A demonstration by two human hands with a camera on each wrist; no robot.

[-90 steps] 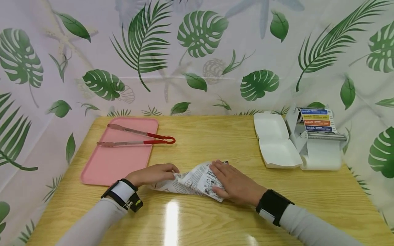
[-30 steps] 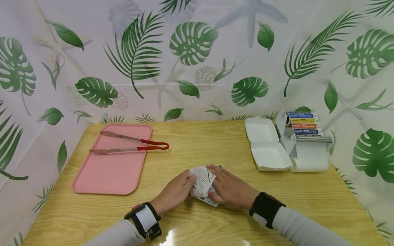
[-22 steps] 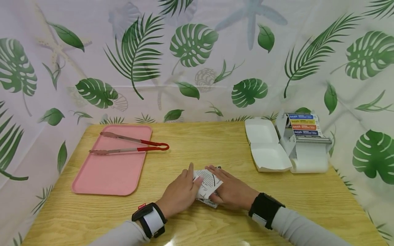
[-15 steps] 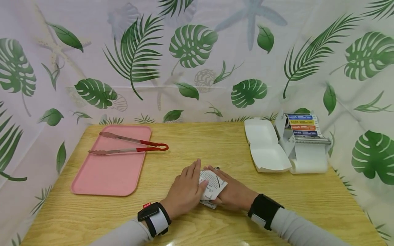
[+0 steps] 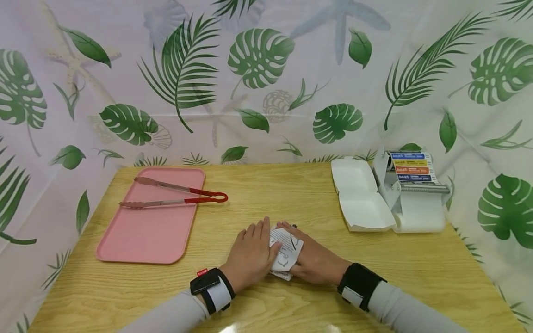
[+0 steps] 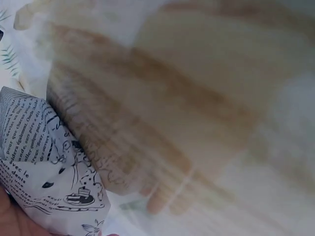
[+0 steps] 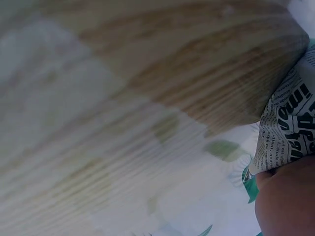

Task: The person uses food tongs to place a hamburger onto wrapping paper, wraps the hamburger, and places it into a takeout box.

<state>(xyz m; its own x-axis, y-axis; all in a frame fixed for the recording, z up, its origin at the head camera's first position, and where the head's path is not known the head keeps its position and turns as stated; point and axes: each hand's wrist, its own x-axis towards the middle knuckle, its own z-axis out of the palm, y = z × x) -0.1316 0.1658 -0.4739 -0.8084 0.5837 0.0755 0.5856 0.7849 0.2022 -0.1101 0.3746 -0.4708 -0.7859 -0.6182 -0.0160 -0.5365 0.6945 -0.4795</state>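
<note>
Between the two hands, on the table, lies a small packet of folded newsprint-patterned paper (image 5: 287,249), its printed flap turned upward; what is inside it is hidden. My left hand (image 5: 251,253) presses against its left side with straight fingers, the thumb lying on the paper. On the other side, my right hand (image 5: 317,260) rests along the packet, its fingers extended and partly covered by the flap. The left wrist view shows the printed paper (image 6: 54,172) close up at the lower left. At the right edge of the right wrist view, the paper (image 7: 290,123) touches the hand.
A pink tray (image 5: 145,236) lies at the left of the wooden table (image 5: 266,185), with red-handled tongs (image 5: 208,200) across it. At the back right are an open white takeaway box (image 5: 364,210) and a white roll dispenser (image 5: 420,203). A leaf-patterned cloth stands behind.
My left hand has moved right, from the paper's loose left end to the packet's side. That end has been folded over to the right, onto the right fingers. The right hand stays nearly in place.
</note>
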